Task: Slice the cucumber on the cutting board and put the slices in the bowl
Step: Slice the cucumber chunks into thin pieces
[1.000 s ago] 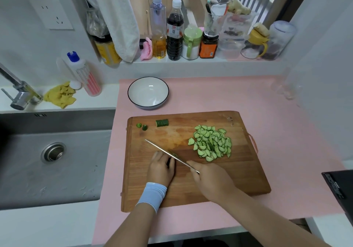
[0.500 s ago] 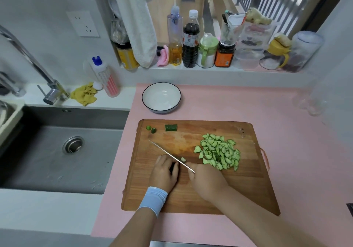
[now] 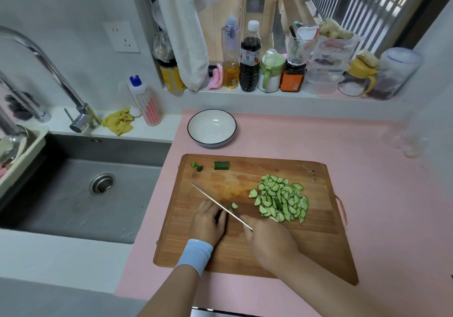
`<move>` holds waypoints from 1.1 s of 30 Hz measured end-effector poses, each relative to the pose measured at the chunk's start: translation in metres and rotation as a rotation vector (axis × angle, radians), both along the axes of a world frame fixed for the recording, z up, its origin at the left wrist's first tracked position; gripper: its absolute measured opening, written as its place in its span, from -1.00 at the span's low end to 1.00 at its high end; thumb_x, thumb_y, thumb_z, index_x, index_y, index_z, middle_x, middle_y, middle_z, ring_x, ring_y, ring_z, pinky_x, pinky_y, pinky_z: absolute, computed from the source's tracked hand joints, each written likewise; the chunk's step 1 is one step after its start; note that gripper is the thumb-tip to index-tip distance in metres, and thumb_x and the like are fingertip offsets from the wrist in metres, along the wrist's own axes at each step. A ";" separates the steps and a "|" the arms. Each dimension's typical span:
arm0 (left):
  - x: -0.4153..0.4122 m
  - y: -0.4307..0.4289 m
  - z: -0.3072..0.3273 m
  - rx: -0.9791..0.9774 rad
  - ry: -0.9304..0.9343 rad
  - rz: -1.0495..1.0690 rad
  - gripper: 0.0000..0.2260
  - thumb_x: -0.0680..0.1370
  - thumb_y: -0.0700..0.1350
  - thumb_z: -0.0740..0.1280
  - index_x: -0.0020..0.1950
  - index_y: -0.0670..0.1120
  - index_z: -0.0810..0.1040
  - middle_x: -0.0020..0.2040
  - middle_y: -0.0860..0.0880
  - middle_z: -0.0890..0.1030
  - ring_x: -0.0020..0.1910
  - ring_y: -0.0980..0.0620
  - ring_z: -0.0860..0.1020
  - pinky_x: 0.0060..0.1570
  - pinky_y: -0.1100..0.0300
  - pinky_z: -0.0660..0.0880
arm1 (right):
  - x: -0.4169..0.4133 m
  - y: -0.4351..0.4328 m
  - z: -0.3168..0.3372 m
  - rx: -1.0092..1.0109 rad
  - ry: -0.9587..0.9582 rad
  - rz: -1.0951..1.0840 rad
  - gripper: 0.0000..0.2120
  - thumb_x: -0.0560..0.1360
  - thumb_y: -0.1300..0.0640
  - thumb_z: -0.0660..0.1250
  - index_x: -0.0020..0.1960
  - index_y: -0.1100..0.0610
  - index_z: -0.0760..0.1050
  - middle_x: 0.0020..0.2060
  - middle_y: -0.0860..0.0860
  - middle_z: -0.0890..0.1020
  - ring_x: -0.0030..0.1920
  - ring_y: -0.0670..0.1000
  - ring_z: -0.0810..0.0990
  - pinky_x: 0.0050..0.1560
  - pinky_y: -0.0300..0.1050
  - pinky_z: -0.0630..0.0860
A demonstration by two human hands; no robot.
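Many slices [image 3: 282, 201] lie piled on the cutting board [image 3: 235, 250], the left hand [image 3: 208, 223] holds down the last cucumber bit [image 3: 220, 216], the right hand [image 3: 269, 243] grips the knife [image 3: 210, 197], so a few careful cuts seem next, then filling the empty bowl [image 3: 212, 128].

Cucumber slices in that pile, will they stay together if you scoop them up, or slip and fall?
Probably fall apart: the pile of cucumber slices is many thin, loose half-moons, not one lump. Pale cut faces show, so they are likely moist and slippery. Flat pieces should not roll far on the cutting board.
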State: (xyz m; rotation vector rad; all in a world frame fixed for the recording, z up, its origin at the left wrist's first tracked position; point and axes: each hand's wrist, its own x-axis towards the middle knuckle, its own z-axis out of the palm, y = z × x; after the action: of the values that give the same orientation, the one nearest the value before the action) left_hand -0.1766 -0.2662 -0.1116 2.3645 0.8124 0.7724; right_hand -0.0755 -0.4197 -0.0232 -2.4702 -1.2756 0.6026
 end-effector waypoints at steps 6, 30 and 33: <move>-0.001 -0.002 0.003 0.027 -0.011 0.006 -0.84 0.37 -0.33 0.51 -0.10 -0.16 0.66 -0.12 -0.05 0.64 -0.07 0.07 0.49 0.02 0.43 0.37 | 0.004 -0.003 0.003 -0.006 0.020 0.038 -0.67 0.66 0.01 0.09 0.36 -0.12 0.47 -0.11 0.02 0.67 -0.19 0.08 0.55 -0.20 -0.10 0.37; -0.002 -0.001 0.000 0.034 -0.022 -0.012 -0.81 0.39 -0.32 0.48 -0.03 -0.15 0.67 -0.06 -0.05 0.64 -0.01 0.00 0.54 0.13 0.46 0.34 | -0.003 0.002 0.003 -0.005 -0.020 0.040 -0.66 0.65 -0.01 0.08 0.38 -0.13 0.43 -0.10 0.03 0.67 -0.07 0.14 0.63 -0.14 -0.02 0.50; -0.002 -0.001 0.001 0.028 -0.026 -0.002 -0.81 0.39 -0.31 0.50 -0.04 -0.13 0.67 -0.06 -0.02 0.64 -0.03 0.03 0.54 0.07 0.42 0.38 | -0.001 -0.005 0.001 0.000 0.006 0.024 -0.69 0.65 -0.03 0.09 0.34 -0.12 0.44 -0.16 0.00 0.66 -0.14 0.10 0.61 -0.18 -0.04 0.49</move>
State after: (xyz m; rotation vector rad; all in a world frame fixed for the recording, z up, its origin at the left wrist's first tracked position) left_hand -0.1787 -0.2674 -0.1110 2.3749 0.7935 0.8176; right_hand -0.0762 -0.4251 -0.0221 -2.4542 -1.3054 0.6152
